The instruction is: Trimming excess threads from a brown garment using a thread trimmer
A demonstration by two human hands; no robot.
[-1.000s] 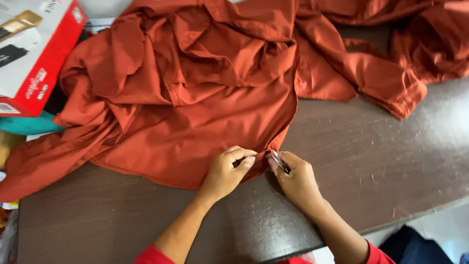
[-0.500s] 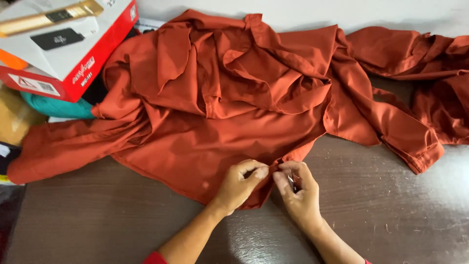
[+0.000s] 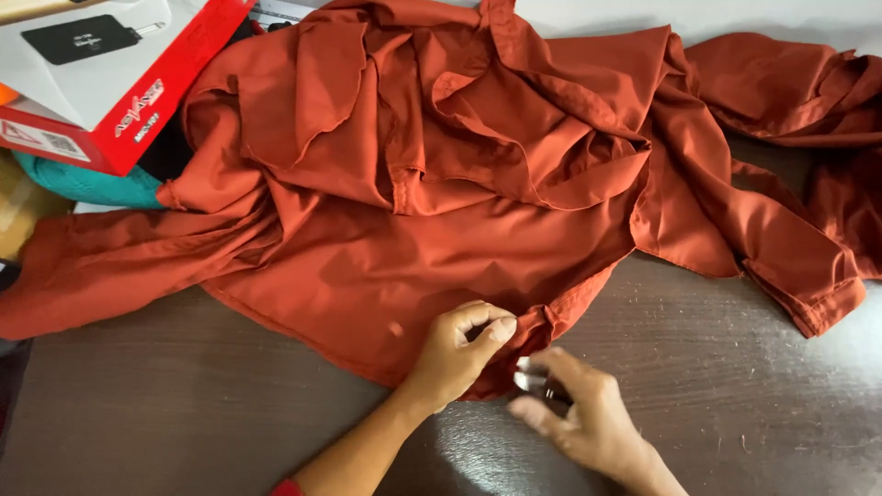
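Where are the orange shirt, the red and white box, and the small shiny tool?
orange shirt (image 3: 441, 239), head view, on its flat front panel.
red and white box (image 3: 138, 110), head view, on its red side.
small shiny tool (image 3: 531, 379), head view, on its metal tip in the right hand (image 3: 588, 422).

you're at what looks like a home sewing/tailoring spot, not a factory. dark wood-grain table (image 3: 753, 395), scuffed, w/ a rust-orange shirt (image 3: 441, 211) spread across it, collar and sleeves bunched. clutter at the far left edge: red-and-white cardboard box (image 3: 101, 83) showing a small black gadget, teal cloth (image 3: 87, 184) tucked under it. white wall or surface at the top edge. no machines or racks in view, so can't tell more.
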